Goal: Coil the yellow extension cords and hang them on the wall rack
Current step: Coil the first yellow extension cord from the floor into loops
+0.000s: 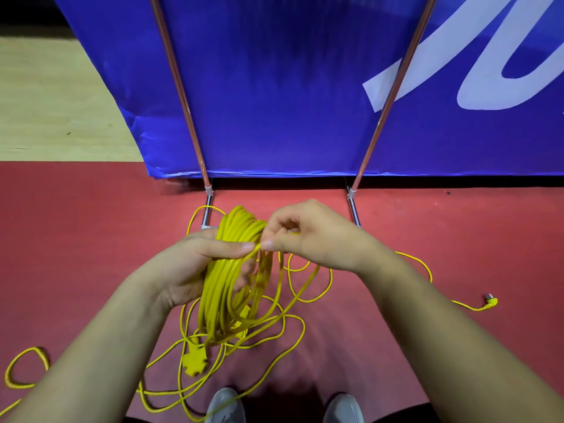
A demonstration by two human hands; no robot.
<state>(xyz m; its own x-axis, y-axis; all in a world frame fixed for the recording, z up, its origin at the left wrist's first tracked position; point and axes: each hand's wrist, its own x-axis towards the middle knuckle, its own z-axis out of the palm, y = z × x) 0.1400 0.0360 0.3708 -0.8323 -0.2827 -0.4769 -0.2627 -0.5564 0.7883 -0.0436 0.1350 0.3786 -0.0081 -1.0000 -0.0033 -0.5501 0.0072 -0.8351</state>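
Note:
A thick coil of yellow extension cord (pixel 227 288) hangs from my left hand (pixel 195 264), whose fingers and thumb wrap around its upper part. My right hand (pixel 308 236) pinches a single strand of the same cord right at the top of the coil, beside my left thumb. Loose yellow cord (pixel 293 328) lies in tangled loops on the red floor under the coil. A yellow multi-outlet socket end (pixel 195 363) dangles below the coil. The cord's plug (pixel 491 301) lies on the floor at the right.
A blue banner (pixel 274 87) on two metal poles (pixel 364 161) stands straight ahead, its feet (pixel 207 212) on the red floor. Another loop of yellow cord (pixel 26 366) lies at the lower left. My grey shoes (pixel 225 406) show at the bottom edge.

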